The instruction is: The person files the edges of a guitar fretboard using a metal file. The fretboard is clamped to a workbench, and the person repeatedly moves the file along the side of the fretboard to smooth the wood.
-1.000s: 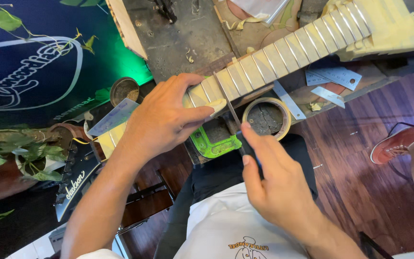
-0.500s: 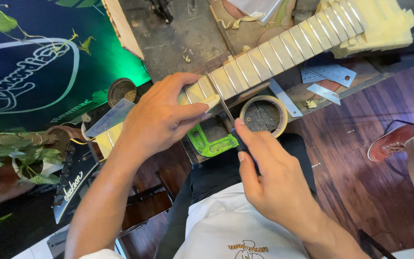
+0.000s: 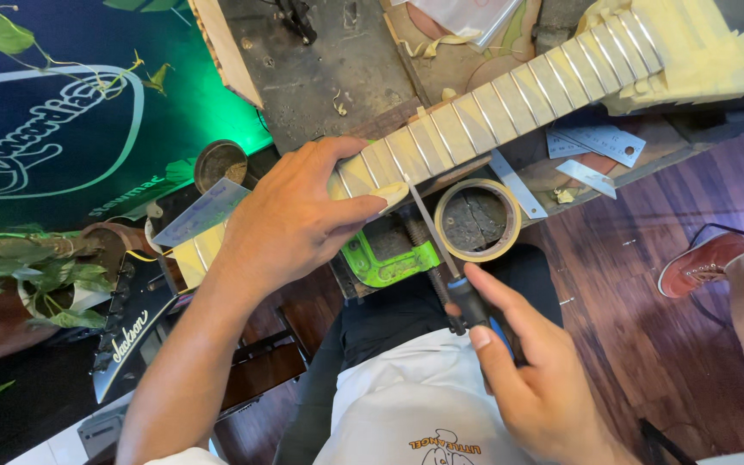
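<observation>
A scuffed dark metal workbench top point(image 3: 320, 69) carries a long guitar neck masked in pale tape between its shiny frets point(image 3: 510, 108), lying slantwise from the bench's near left edge up toward its far right corner. A bright green clamp with a threaded screw point(image 3: 389, 258) sits under the neck at the near edge, and just right of it rests a round roll of cream masking tape point(image 3: 478, 220). Small flat steel rulers point(image 3: 596, 146) lie near the right edge, below the neck.

The left hand point(image 3: 290, 220) is closed over the neck's lower end, fingers wrapped across the top and the thumb pressed along the near side, pinning it. The right hand point(image 3: 536, 379) pinches the dark handle of a slim steel file point(image 3: 430, 228), forefinger laid along it; the blade runs up and left so its tip rests at a fret just beside the left thumb.

The risk, as I judge it, lies in that closeness: a slip of the file could catch the thumb or tear through the tape into the wood. A tilted blade might also cut the fret unevenly, and a loosened left-hand grip would let the neck shift under the stroke.
</observation>
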